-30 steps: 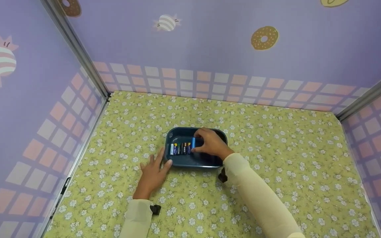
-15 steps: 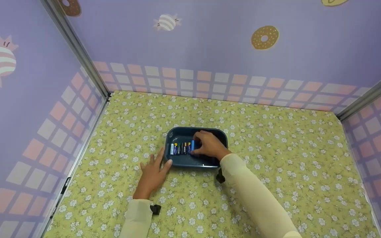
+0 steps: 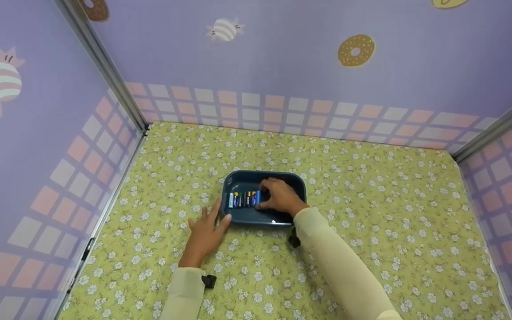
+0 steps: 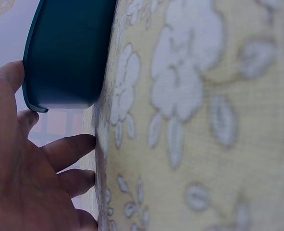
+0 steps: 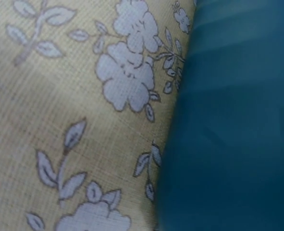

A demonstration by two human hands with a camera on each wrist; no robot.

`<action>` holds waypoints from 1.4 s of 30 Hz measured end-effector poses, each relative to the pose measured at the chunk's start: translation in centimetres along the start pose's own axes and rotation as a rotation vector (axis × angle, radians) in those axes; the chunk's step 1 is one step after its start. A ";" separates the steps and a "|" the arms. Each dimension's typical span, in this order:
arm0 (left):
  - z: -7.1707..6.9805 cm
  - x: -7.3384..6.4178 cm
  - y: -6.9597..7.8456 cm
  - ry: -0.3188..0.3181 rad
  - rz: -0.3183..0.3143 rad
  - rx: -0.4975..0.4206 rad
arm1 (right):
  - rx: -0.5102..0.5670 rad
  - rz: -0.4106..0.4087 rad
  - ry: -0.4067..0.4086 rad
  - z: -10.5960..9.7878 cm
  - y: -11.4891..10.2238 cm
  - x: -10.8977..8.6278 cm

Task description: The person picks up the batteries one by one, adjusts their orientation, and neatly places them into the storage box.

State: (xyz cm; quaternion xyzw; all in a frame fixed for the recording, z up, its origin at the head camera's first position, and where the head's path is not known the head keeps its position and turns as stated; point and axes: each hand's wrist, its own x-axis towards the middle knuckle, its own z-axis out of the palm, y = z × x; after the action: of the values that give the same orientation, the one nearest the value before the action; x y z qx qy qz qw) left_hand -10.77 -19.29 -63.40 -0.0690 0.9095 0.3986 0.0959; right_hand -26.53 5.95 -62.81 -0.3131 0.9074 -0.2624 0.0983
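A dark teal plastic basin (image 3: pixel 256 220) sits on the flowered cloth in the head view. Inside it, several batteries (image 3: pixel 240 200) stand side by side in a row toward the left. At the right end of that row, my right hand (image 3: pixel 282 196) pinches a blue battery (image 3: pixel 258 197) between thumb and fingers. My left hand (image 3: pixel 205 233) touches the basin's left end with spread, fairly straight fingers. The left wrist view has the left hand (image 4: pixel 17 139) at the basin's wall (image 4: pixel 67 53). Only the basin's side (image 5: pixel 228 144) and cloth show in the right wrist view; the right hand is hidden there.
Yellow-green flowered cloth (image 3: pixel 394 213) covers the surface around the basin. Purple printed panels (image 3: pixel 282 58) stand at the back and both sides. A metal post (image 3: pixel 107 66) marks the back left corner.
My right hand has shifted slightly left and toward me, bringing the blue battery down against the right end of the row. My left hand has stayed in place.
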 end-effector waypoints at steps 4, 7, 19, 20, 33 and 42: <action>0.0 0.0 0.0 0.005 0.014 0.004 | -0.003 -0.006 0.004 0.2 0.1 0.0; 0.0 0.0 0.0 0.010 0.015 0.006 | -0.008 -0.010 0.006 0.2 0.0 0.0; 0.0 0.1 0.0 0.012 0.009 0.006 | -0.010 -0.016 -0.012 0.0 -0.1 0.1; -0.1 0.1 0.0 0.010 0.006 0.004 | -0.005 -0.017 -0.013 -0.1 -0.1 0.1; -0.2 -0.1 0.1 0.015 0.010 0.019 | 0.115 -0.060 0.072 -3.6 -0.4 -1.8; 0.0 -0.1 0.3 0.024 0.006 0.037 | 0.088 -0.095 0.225 -7.5 0.1 -5.1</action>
State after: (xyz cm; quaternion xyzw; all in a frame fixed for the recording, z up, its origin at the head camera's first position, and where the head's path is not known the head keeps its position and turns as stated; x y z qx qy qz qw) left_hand -10.70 -19.11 -63.12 -0.0691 0.9180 0.3811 0.0851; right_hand -25.12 12.31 -56.44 -0.3198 0.8845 -0.3397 -0.0029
